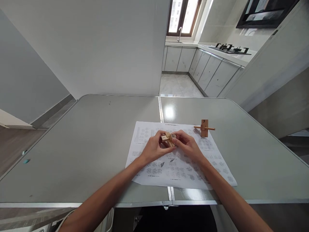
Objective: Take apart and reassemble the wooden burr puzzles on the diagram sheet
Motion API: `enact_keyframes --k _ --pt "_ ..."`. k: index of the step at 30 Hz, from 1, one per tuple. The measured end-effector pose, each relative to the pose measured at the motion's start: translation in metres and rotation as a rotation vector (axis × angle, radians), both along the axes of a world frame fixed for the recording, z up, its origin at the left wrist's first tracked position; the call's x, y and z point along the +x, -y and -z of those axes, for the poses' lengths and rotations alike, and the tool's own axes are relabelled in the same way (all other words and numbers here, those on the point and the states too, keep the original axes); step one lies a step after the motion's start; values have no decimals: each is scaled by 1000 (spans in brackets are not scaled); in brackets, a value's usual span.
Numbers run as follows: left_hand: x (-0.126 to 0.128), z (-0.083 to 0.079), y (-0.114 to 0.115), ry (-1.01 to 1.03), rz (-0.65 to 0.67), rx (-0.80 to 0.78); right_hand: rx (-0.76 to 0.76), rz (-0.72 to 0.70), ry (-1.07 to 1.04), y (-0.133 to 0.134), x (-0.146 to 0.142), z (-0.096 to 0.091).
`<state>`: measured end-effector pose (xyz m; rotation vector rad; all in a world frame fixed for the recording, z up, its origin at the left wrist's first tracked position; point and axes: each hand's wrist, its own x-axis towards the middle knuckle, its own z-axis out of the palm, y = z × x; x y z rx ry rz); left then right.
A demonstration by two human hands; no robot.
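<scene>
Between both hands is a small wooden block puzzle (169,138) of interlocking light-wood pieces, held just above a printed sheet. My left hand (155,146) grips it from the left, thumb along the underside and fingers behind. From the right, my right hand (187,145) pinches its near right part, where a dark mark shows on one piece. The fingers hide some of the puzzle. Beneath lies the white instruction sheet (154,178), printed with many small diagrams. At its upper right corner sits a darker wooden piece (204,132) with a number on it and a thin rod crossing it.
The grey-green folding table (101,138) has a metal seam down its middle and a metal edge. A small teal bit (26,161) lies near its left edge. Beyond stand a white wall (108,48) and a kitchen with cabinets (205,67) and a gas hob (230,49).
</scene>
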<state>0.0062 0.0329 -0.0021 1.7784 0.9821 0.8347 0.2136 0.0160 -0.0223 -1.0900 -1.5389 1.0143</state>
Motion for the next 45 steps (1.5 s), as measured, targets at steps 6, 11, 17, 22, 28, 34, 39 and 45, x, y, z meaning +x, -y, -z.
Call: enact_keyframes --k 6,11,17,22,28,34,39,45 --pt "2 3 2 -54 -79 129 -58 30 -15 2 -4 -4" --pt "4 2 4 -97 -95 201 -95 -4 -39 1 -4 -3" --pt "3 3 3 -148 -91 212 -113 -8 -56 2 -6 0" --pt "2 4 3 -221 -60 171 -97 -5 -42 6 -8 1" --pt "1 4 2 -192 -55 159 -99 -32 -54 5 -8 -4" --pt "1 0 2 -47 -13 144 -201 -35 -149 0 -6 -5" --pt "1 -3 3 31 3 105 -202 -60 -85 -1 -3 -3" --pt "2 -1 2 11 -13 156 -223 -50 -93 -1 -5 -5"
